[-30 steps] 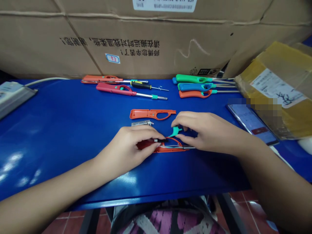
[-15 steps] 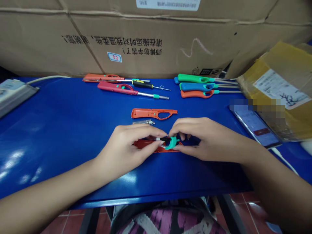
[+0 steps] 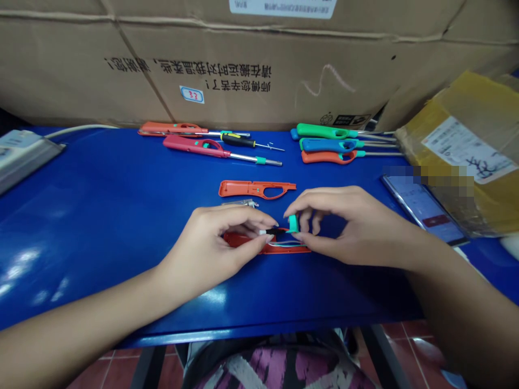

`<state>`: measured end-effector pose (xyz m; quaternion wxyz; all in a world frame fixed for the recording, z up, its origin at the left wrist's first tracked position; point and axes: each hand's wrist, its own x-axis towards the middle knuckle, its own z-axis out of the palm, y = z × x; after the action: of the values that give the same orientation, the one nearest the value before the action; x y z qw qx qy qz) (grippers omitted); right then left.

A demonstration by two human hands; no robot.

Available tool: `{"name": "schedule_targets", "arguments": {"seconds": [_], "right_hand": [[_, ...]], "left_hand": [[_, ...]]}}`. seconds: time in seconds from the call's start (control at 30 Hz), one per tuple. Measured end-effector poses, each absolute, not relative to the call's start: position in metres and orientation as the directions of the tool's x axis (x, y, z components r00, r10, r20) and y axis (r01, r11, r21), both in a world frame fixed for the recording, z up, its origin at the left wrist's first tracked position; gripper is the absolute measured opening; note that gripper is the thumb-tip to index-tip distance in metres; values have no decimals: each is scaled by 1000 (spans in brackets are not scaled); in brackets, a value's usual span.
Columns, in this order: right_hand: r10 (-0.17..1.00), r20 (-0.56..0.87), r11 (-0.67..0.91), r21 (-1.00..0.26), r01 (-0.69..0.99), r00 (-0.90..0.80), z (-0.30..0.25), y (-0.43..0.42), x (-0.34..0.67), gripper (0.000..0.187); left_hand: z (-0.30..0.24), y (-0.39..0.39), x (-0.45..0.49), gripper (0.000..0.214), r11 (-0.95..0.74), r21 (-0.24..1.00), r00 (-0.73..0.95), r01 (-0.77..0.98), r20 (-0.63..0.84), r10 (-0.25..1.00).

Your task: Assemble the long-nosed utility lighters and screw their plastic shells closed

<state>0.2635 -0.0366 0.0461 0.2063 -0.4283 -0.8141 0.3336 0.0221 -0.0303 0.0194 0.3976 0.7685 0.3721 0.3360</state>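
Observation:
My left hand (image 3: 219, 243) pinches a small black-and-white part (image 3: 271, 232) over an opened orange lighter shell (image 3: 279, 248) that lies on the blue table (image 3: 101, 216). My right hand (image 3: 344, 224) pinches a small teal trigger piece (image 3: 292, 222) right beside that part, above the shell. The other orange shell half (image 3: 255, 189) lies just behind my hands. A small clear metal-tipped part (image 3: 239, 203) rests between that half and my left hand.
At the back left lie two red stick lighters (image 3: 190, 145) and a black-and-yellow screwdriver (image 3: 243, 142). Green, blue and orange lighters (image 3: 328, 145) lie at the back right. A phone (image 3: 421, 208) and a taped yellow parcel (image 3: 466, 140) sit right. Cardboard boxes (image 3: 243, 59) wall the back.
My right hand lowered the teal piece to the black part, then lifted it slightly and turned it. My left hand kept its pinch in place.

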Motion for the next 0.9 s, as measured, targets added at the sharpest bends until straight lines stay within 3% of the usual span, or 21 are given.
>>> {"name": "schedule_targets", "arguments": {"seconds": [0.17,0.27,0.37,0.5,0.63,0.9], "right_hand": [[928,-54,67,-949,308,-368,52,-36,264,20],[923,-91,-45,-990,131,-374,50,-32,264,25],[913,-95,-78,-995,57,-396,46,-28,262,27],[902,-172,-152,-985,81,-396,42,-27,257,22],[892,-275,-241,-961,137,-358,46,-28,257,28],[893,-229,-66,-918,392,-388,52,-28,265,22]], "left_hand": [[15,-30,24,12,-297,912,500,282,125,857],[13,-30,24,11,-266,925,509,272,96,855],[13,-30,24,12,-235,936,510,261,73,857],[12,-29,24,13,-199,944,500,262,44,865],[12,-29,23,13,-189,944,494,270,32,869],[15,-28,24,13,-158,951,496,267,5,868]]}}
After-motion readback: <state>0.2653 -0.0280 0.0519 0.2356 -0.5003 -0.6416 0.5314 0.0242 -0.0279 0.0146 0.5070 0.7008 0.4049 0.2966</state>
